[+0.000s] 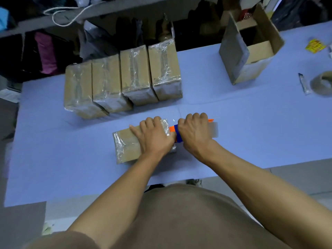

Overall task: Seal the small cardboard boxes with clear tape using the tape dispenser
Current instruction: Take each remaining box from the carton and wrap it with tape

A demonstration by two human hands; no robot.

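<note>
Nearest the camera, two bare forearms reach out from a brown shirt to the middle of the blue worktop. There lies the box being sealed, already glossy with clear tape on its left end and top.

The left hand lies over the box top, fingers fairly straight and pressing down, steadying it. At its 3 o'clock, touching the box's right end, the right hand is fisted round the blue-and-orange dispenser; its grip is curled tight on the handle, and a blurred grey part of the dispenser shows past the knuckles.

In my judgement a strip is being run across the box's right end. The next move likely calls for holding the box down firmly, pulling the dispenser over the edge, then tilting its blade to cut the tape and smoothing the strip flat.

Counted outward: one box in hand; four taped boxes in a touching row at 11 o'clock; one open carton at 1 o'clock, well apart; one tape roll at 2 o'clock by the right edge, with one small tube-like item just beside it; one yellow packet further back. One dispenser in all.
</note>
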